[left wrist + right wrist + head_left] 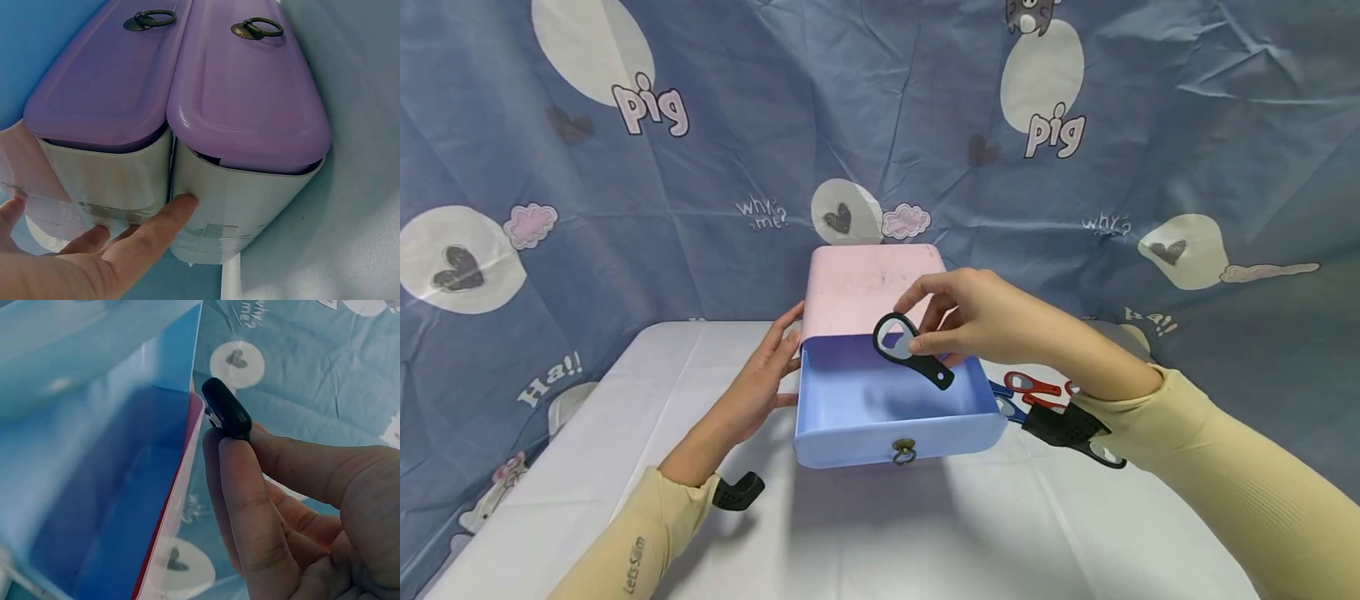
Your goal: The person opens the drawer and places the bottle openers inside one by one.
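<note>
My right hand point(966, 317) pinches a black magnifying glass point(932, 369) between thumb and fingers, above the pulled-out blue drawer point(850, 396). In the right wrist view, the magnifying glass point(226, 409) shows edge-on at the fingertips, beside the drawer's open inside. The drawer has a bronze ring pull point(904, 452) on its front and comes out of a pink-topped cabinet point(857, 287). My left hand point(760, 375) rests with fingers spread against the cabinet's left side. In the left wrist view, its fingers touch the pale cabinet wall point(225, 206) by two purple drawers point(250, 94).
Right of the cabinet, partly behind my right wrist, lie red magnifying glasses point(1032, 384), blue ones point(1011, 410) and a black one point(1107, 455). All stand on a white-covered table point(880, 542). A blue printed cloth point(737, 142) hangs behind.
</note>
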A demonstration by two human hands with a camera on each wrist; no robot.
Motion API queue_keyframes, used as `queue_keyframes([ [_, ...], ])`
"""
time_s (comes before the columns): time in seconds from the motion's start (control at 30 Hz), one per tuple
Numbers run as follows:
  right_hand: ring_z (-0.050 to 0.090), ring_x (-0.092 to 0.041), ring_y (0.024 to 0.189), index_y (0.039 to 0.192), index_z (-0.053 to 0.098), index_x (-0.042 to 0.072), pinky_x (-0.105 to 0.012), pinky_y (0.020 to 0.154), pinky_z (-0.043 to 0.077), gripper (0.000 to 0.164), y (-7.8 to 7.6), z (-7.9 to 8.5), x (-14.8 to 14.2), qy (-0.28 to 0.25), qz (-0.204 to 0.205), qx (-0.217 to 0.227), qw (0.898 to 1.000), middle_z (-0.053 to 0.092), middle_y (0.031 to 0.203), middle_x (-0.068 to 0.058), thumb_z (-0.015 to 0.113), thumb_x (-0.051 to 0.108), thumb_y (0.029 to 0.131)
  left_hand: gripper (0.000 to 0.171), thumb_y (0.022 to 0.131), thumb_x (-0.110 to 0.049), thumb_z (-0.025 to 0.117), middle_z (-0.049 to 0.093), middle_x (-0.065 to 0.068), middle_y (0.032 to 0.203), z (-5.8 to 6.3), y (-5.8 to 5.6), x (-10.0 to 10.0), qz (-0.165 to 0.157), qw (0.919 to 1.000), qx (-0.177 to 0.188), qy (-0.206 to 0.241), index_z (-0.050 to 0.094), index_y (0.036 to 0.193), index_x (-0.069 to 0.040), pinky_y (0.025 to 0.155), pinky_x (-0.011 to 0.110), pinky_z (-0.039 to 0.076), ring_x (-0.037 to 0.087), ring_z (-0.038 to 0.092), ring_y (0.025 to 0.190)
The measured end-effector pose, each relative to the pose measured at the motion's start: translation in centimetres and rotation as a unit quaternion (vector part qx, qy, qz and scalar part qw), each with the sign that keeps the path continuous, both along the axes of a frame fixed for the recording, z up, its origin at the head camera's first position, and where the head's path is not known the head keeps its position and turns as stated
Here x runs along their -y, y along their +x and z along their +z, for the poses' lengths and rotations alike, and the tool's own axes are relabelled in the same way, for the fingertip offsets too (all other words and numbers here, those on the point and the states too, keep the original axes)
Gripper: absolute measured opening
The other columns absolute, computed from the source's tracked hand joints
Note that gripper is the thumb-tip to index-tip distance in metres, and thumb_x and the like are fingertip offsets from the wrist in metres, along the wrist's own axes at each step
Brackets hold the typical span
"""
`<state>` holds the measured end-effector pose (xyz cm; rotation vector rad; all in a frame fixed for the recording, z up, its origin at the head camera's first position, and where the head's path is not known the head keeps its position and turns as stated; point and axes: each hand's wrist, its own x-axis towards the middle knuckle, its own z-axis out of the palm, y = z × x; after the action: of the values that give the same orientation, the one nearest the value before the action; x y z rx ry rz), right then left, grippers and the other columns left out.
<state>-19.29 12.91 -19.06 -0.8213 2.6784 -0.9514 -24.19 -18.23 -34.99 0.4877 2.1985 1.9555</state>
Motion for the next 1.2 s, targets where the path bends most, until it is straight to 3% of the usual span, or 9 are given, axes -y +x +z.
queue_keyframes([
  [0.47,0.076,-0.015,0.073,0.131,0.068,0.009,-0.028,0.068,0.065,0.041,-0.2,0.0,4.7,0.085,0.041,0.001,0.996,0.076,0.089,-0.007,0.085,0.013,0.095,0.060,0.115,-0.056,0.033,0.005,0.007,0.182,0.3,-0.2,0.0,-0.003,1.0000,0.002,-0.002,0.012,0.171,-0.049,0.111,0.081,0.041,0.050,0.022,0.163],
  [0.67,0.076,-0.014,0.071,0.129,0.068,0.007,-0.029,0.068,0.066,0.037,-0.2,-0.1,6.0,0.123,0.068,0.024,0.990,0.075,0.086,-0.007,0.084,0.011,0.095,0.060,0.115,-0.056,0.032,0.004,0.007,0.182,0.4,-0.1,0.0,-0.002,1.0000,0.004,0.000,0.011,0.171,-0.049,0.111,0.081,0.040,0.051,0.020,0.163],
  [1.2,0.078,-0.014,0.068,0.128,0.069,0.007,-0.025,0.068,0.064,0.035,-0.9,-0.4,7.6,0.193,0.069,0.057,0.977,0.071,0.088,-0.008,0.083,0.010,0.096,0.059,0.116,-0.055,0.031,0.003,0.008,0.182,0.2,0.0,0.0,-0.006,0.9999,0.012,0.003,0.010,0.171,-0.048,0.112,0.081,0.039,0.051,0.020,0.163],
])
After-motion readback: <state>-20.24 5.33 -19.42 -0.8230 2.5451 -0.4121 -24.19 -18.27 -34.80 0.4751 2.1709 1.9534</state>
